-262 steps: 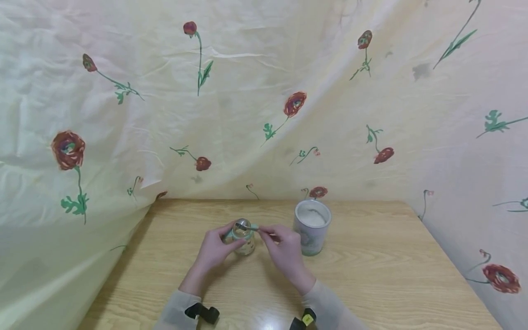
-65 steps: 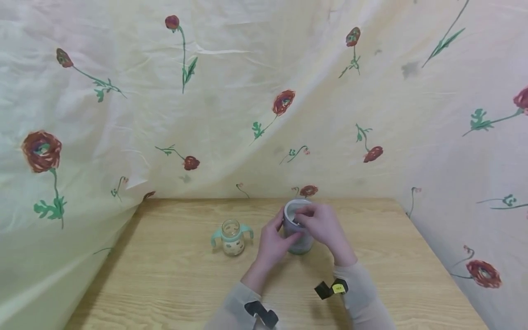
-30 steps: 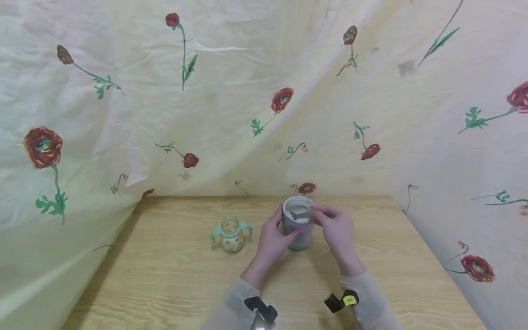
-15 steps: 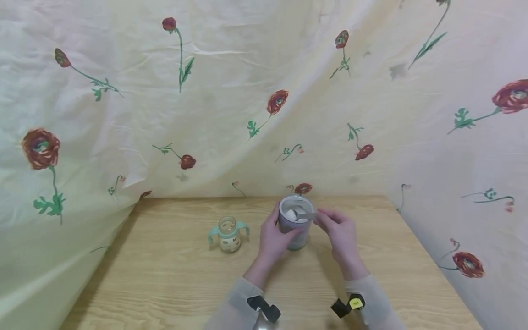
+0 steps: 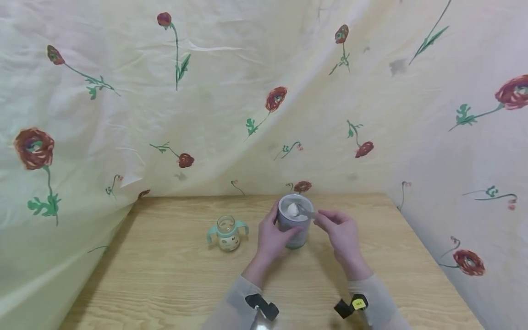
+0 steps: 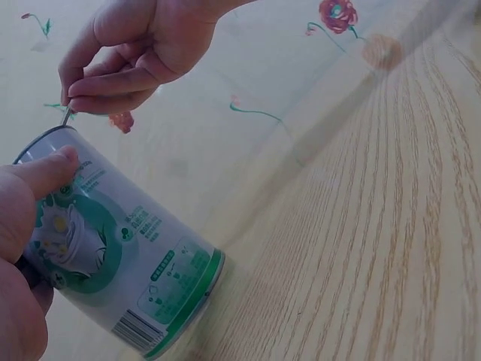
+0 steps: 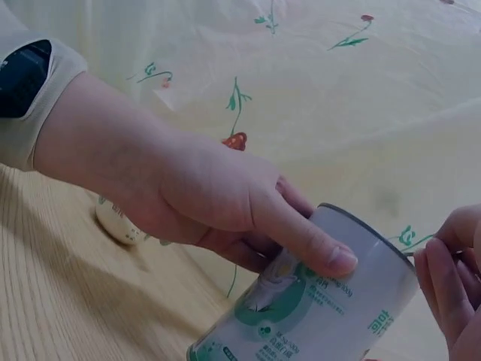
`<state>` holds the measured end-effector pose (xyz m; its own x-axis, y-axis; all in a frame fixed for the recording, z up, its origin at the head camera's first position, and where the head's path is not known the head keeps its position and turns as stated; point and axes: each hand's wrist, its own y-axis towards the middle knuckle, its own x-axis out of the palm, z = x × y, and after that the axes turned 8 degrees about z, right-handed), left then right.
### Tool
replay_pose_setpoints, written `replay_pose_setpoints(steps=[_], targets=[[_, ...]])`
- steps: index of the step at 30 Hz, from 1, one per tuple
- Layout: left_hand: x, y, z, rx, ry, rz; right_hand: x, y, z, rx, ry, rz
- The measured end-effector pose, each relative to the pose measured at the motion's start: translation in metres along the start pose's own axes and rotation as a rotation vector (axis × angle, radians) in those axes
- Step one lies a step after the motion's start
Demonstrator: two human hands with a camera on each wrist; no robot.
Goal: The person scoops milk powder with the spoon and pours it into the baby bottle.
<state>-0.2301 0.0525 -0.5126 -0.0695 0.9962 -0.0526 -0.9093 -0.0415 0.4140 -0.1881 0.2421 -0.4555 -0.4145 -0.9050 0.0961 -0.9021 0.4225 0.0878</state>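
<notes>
My left hand [image 5: 273, 239] grips the side of a milk powder can [image 5: 298, 234], its thumb across the front near the rim. White and green print covers the can [image 6: 139, 248] in the left wrist view. With my right hand [image 5: 341, 233] I pinch the handle of a small spoon [image 5: 307, 212] at the can's right rim. A rounded heap of white powder [image 5: 293, 209] sits on the spoon's bowl, inside the can's mouth. To the left, a glass baby bottle [image 5: 228, 240] with mint-green handles stands upright and uncapped, apart from both hands.
The wooden table [image 5: 173, 275] runs back to a pale floral cloth [image 5: 222, 101], which hangs behind it and at both sides. Dark devices are strapped on both wrists, including the right wrist device [image 5: 350, 306].
Earlier my left hand held the bottle and my right held the spoon over its mouth. Both hands moved right to the can; the spoon dipped in and came up heaped with powder.
</notes>
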Motion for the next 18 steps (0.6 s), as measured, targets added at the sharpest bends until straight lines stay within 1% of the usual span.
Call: replay_pose_setpoints(steps=[8, 18], targets=[[-0.0005, 0.0015, -0.0003, 0.015, -0.004, -0.005, -0.0017, 0.0009, -0.0002, -0.054, -0.094, -0.007], [-0.0005, 0.0013, 0.0009, 0.012, -0.004, -0.007, 0.0007, 0.0, -0.0009, -0.087, -0.081, 0.022]])
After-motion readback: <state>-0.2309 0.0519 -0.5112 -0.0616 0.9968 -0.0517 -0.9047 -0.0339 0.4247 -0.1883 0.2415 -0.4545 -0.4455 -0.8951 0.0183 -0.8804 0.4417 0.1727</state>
